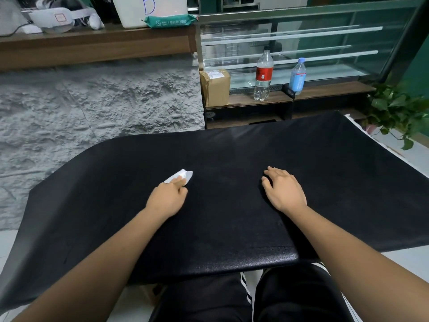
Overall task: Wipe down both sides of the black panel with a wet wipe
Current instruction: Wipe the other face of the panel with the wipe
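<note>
Black panel (pixel 232 147) lies flat, near edge over the person's legs. L hand (pixel 167 198) pinches a bunched wet wipe (pixel 180 176) on its surface; R hand (pixel 283 191) rests on it w/ fingers straight. Risk: hard strokes near an overhanging edge could tip it, or the wipe slips.

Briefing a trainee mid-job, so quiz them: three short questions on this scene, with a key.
1. True or false: the right hand lies open on the black panel.
2. Which hand holds the wet wipe? A) left hand B) right hand C) neither
3. Fill in: the plastic bottle nearest the cardboard box has a ____ label.
Key: 1 true; 2 A; 3 red.
</note>
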`<state>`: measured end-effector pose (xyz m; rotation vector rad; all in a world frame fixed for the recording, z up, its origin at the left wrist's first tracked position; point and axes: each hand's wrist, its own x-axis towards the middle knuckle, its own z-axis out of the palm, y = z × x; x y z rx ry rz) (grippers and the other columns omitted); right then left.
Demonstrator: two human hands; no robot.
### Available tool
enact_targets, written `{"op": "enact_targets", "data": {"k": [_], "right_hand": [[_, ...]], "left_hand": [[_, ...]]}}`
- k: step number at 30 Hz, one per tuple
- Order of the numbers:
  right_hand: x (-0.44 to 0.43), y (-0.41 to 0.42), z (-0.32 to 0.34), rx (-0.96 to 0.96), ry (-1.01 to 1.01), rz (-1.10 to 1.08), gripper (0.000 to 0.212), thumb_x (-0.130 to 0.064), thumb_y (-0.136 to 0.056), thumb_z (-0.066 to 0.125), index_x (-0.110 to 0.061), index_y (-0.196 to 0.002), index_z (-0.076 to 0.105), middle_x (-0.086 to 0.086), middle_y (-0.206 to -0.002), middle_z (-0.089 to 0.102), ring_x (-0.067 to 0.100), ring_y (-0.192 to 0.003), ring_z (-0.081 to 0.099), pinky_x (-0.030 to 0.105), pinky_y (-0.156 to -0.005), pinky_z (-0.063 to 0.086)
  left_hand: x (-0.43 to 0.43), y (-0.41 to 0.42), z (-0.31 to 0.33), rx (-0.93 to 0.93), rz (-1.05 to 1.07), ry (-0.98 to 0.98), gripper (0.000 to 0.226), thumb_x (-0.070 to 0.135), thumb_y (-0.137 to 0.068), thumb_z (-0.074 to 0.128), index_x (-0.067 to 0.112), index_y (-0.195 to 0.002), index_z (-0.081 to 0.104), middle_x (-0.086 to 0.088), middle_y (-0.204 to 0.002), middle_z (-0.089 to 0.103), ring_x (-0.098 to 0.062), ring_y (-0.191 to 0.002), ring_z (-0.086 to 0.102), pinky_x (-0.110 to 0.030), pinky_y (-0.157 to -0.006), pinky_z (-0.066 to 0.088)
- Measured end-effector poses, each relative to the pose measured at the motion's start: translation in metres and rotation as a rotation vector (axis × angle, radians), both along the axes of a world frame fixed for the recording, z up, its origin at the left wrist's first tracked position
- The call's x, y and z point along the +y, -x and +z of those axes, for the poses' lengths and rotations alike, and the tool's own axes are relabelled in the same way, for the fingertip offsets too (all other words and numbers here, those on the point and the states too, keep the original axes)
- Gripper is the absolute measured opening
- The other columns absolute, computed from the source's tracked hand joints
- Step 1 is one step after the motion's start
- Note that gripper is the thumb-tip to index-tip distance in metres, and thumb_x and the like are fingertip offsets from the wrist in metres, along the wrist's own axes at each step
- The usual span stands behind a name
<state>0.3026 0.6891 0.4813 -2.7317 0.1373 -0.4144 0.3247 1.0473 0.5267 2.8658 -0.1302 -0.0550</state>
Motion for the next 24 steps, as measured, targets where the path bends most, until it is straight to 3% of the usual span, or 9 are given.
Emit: {"op": "enact_targets", "data": {"k": [6,10,19,24], "right_hand": [[0.001,0.0,0.0,0.0,0.01,0.001,0.046,-0.043,-0.107,0.04,-0.021,-0.139,0.064,-0.002,-0.155,0.054,0.013,-0.149,0.039,0.036,-0.119,0.031],[0.0,-0.001,-0.001,0.0,0.018,-0.002,0.047,-0.044,-0.107,0.04,-0.021,-0.139,0.064,-0.003,-0.155,0.054,0.013,-0.149,0.039,0.036,-0.119,0.031],[0.0,0.0,0.0,0.005,0.021,-0.007,0.047,-0.045,-0.107,0.039,-0.022,-0.139,0.064,-0.003,-0.156,0.054,0.013,-0.149,0.039,0.037,-0.119,0.031],[0.001,0.001,0.003,0.021,0.021,0.003,0.047,-0.045,-0.108,0.038,-0.021,-0.142,0.062,-0.003,-0.158,0.051,0.014,-0.151,0.037,0.037,-0.121,0.03]], "left_hand": [[0.005,-0.006,-0.007,-0.005,0.105,0.056,0.05,0.033,-0.106,0.034,0.036,-0.155,0.045,0.001,-0.148,0.059,-0.034,-0.125,0.057,-0.036,-0.092,0.046],[-0.014,-0.002,-0.006,-0.019,0.089,0.055,0.052,0.029,-0.106,0.033,0.031,-0.157,0.044,0.006,-0.163,0.043,-0.033,-0.126,0.059,-0.038,-0.099,0.046],[-0.083,0.007,-0.007,-0.014,-0.101,0.032,0.054,0.029,-0.106,0.033,0.029,-0.159,0.04,0.005,-0.17,0.03,-0.029,-0.132,0.057,-0.038,-0.103,0.045],[-0.119,0.013,-0.008,-0.035,-0.224,-0.005,0.053,0.028,-0.106,0.034,0.024,-0.159,0.038,0.002,-0.172,0.027,-0.02,-0.147,0.043,-0.039,-0.105,0.045]]}}
